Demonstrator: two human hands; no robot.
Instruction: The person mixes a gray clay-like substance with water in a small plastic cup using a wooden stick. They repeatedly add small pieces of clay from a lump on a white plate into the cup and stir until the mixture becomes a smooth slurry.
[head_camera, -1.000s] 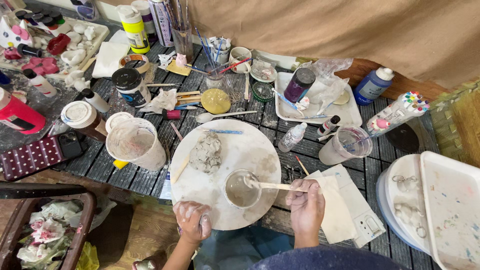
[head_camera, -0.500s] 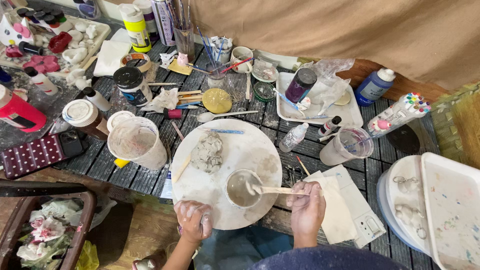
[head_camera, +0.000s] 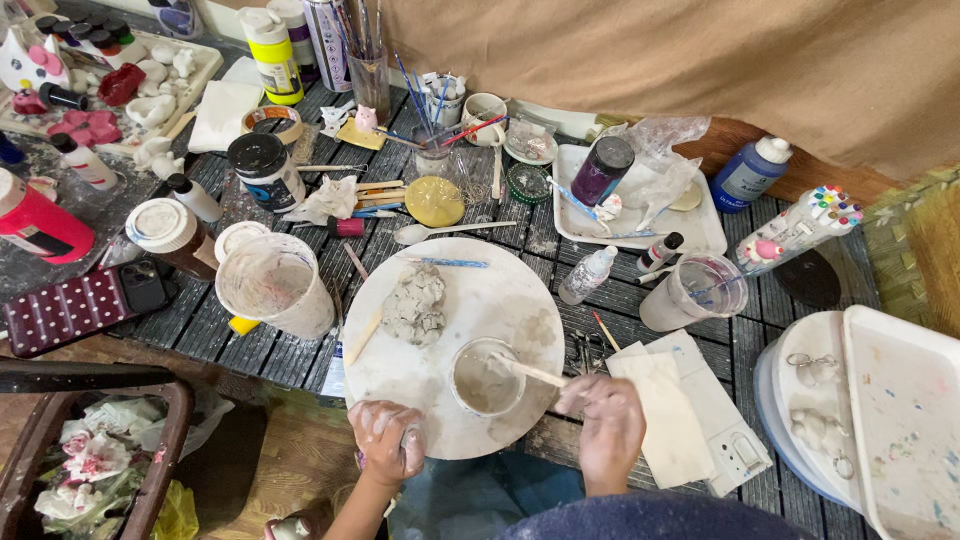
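Lying across the cup (head_camera: 487, 380), the stick (head_camera: 530, 372) ends at right-hand fingers (head_camera: 580, 392).

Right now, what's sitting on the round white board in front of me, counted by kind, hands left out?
Grey clay lump: 1
Small bowl: 1
Wooden sticks: 2
Blue tool: 1
Total: 5
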